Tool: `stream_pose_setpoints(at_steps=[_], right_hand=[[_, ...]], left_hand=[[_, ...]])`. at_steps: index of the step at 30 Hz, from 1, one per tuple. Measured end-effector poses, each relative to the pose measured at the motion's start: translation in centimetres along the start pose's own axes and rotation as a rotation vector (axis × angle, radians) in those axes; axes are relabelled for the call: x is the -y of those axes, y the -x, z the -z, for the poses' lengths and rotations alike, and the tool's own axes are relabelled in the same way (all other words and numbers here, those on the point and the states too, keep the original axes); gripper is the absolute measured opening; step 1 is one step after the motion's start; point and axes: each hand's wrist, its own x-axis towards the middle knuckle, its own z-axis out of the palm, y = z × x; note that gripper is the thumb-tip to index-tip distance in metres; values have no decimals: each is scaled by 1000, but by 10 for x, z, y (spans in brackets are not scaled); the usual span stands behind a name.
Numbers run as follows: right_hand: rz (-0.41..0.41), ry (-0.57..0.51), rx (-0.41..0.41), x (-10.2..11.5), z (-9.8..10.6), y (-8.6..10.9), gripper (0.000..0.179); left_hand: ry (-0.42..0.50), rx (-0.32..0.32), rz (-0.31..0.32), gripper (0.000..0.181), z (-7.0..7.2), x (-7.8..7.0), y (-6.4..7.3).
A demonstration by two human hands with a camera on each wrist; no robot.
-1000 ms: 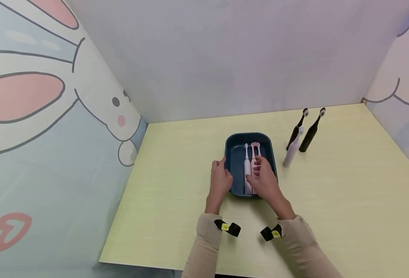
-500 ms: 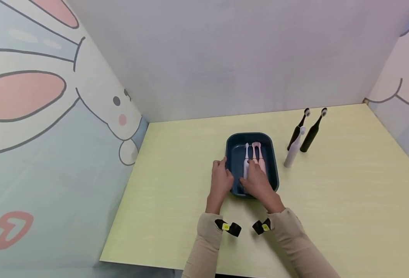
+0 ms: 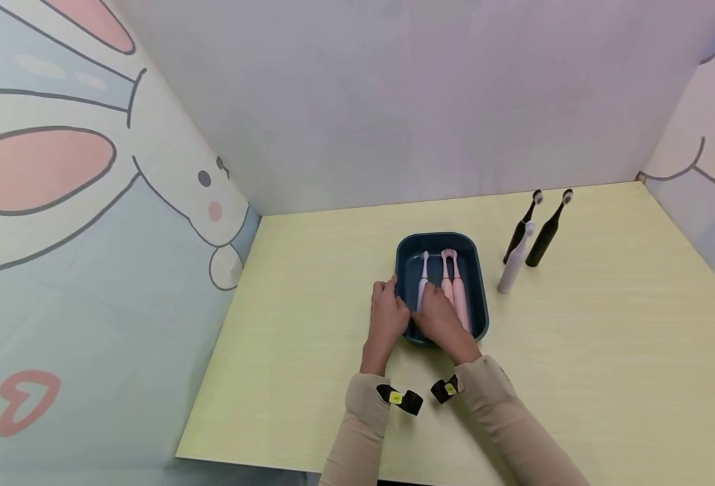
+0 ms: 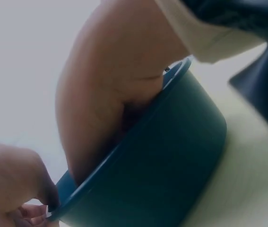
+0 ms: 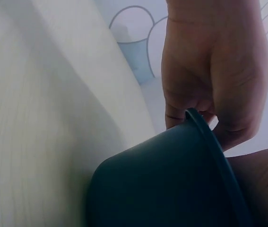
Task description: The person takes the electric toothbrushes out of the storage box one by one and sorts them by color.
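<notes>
A dark blue plastic bin [image 3: 482, 297] stands on the table, holding three electric toothbrushes laid lengthwise. My left hand [image 3: 387, 312] pinches the bin's left rim, which the left wrist view shows with the bin wall [image 4: 167, 156] below. Down inside the bin, my right hand [image 3: 445, 317] grips the handle of a pale lavender toothbrush [image 3: 423, 271]; most of that handle is hidden under the fingers. To its right lie two pink toothbrushes, one pink toothbrush [image 3: 447, 289] beside the other pink toothbrush [image 3: 460, 297], heads close together at the far end.
Right of the bin, a lavender electric toothbrush [image 3: 512, 268] stands upright in front of two black ones, a left black toothbrush [image 3: 518, 237] and a right black toothbrush [image 3: 543, 239]. The pale yellow table [image 3: 296, 337] meets a plain back wall [image 3: 406, 115].
My right hand has moved left from over the pink toothbrushes to the lavender one, which has shifted left, away from them. My left hand stays at the rim.
</notes>
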Motion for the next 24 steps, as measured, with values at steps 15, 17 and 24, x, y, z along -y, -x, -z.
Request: stream_pose_setpoints(at_steps=[15, 17, 24], right_hand=[[-38, 60, -54, 1, -6, -9, 52], [-41, 52, -45, 1, -5, -10, 53], [-38, -30, -10, -4, 1, -12, 60]], left_hand=[[-1, 13, 27, 48, -1, -1, 0], [0, 11, 29, 48, -1, -2, 0], [-6, 23, 40, 49, 1, -2, -1]])
